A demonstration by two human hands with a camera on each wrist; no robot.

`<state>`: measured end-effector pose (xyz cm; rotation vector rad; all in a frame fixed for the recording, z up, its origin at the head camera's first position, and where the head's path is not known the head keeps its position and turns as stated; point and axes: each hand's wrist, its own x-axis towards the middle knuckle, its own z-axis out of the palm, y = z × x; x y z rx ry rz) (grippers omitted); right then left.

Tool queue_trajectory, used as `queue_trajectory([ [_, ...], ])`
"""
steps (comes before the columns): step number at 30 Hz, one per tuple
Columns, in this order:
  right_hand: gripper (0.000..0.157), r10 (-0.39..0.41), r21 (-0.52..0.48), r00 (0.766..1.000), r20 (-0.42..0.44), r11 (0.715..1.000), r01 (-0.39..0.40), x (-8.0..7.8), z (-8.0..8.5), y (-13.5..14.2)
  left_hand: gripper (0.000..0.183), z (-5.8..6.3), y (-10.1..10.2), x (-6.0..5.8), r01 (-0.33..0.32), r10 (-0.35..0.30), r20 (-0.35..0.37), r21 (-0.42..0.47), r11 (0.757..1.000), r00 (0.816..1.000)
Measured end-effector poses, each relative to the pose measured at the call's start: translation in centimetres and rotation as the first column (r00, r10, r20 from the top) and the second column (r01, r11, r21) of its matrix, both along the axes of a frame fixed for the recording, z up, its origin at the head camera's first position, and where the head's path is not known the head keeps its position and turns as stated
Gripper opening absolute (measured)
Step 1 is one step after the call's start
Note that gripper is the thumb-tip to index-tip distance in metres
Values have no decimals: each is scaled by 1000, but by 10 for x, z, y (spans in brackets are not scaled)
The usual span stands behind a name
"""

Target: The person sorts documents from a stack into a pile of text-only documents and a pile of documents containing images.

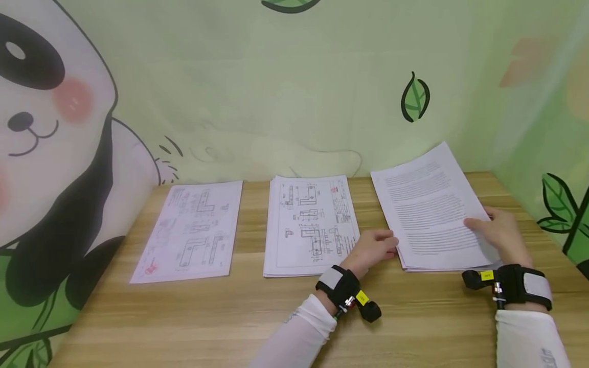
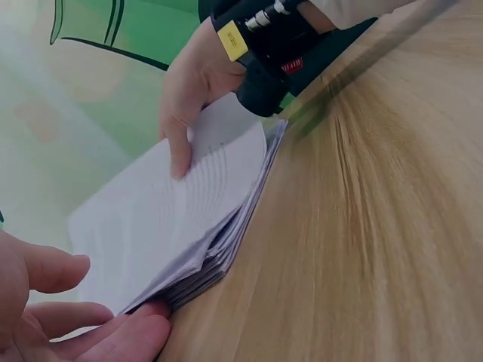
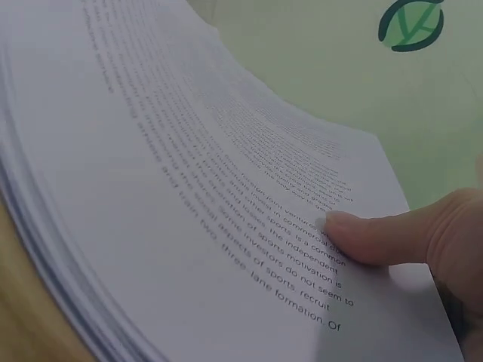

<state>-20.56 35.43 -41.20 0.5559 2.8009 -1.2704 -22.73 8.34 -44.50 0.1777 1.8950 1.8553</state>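
Note:
A stack of printed text sheets (image 1: 423,214) lies at the right of the table, its top sheets bowed upward. My right hand (image 1: 501,235) grips its right edge. In the right wrist view the thumb (image 3: 377,237) presses on the printed face, while the other fingers are hidden behind the paper. At the stack's left edge is my left hand (image 1: 374,249). Its fingertips (image 2: 147,332) touch the lower sheets' edges in the left wrist view, with the thumb held apart from the paper. The sheet edges fan slightly at the near corner.
A stack of technical drawings (image 1: 308,225) lies in the middle, partly behind the left hand. Another drawing sheet (image 1: 193,230) with a red stamp lies at the left. The wooden table (image 1: 184,322) meets a green printed backdrop (image 1: 257,102) behind the papers.

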Motion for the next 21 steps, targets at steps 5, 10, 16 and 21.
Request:
queue_trajectory([
  [5,63,0,154,999,-34,988,5,-1,-4,2,40,2,-2,2,30,-30,2,1,1000,1000],
  [10,61,-31,299,1000,-3,954,31,-1,-5,-5,39,3,-7,1,64,-64,2,-9,998,998],
  [16,60,25,413,1000,13,910,-28,1,0,-13,35,6,-13,0,71,-76,-51,-100,992,996],
  [21,65,121,404,993,17,907,-117,-4,13,-26,36,17,-23,-1,54,-98,-194,-218,974,976],
])
